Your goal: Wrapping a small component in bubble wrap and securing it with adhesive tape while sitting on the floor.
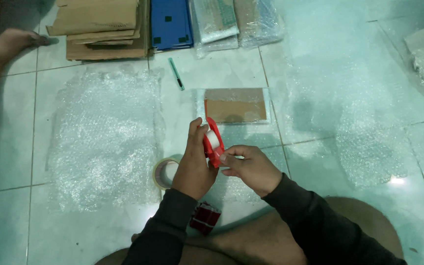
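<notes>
My left hand (192,164) grips a red tape dispenser (213,142) with a roll of clear tape in it, held upright above the tiled floor. My right hand (250,168) pinches the lower front end of the dispenser, fingertips at the tape's edge. Just beyond the hands lies a flat brown cardboard packet wrapped in bubble wrap (235,105). A spare roll of clear tape (166,172) rests on the floor, partly hidden behind my left wrist.
A large bubble wrap sheet (105,137) covers the floor at left. A green cutter (176,73) lies farther out. Cardboard stacks (101,27), a blue flat box (171,23) and wrapped packets (236,19) line the far edge. A small red object (204,217) sits by my knee. Another person's foot (7,45) is at upper left.
</notes>
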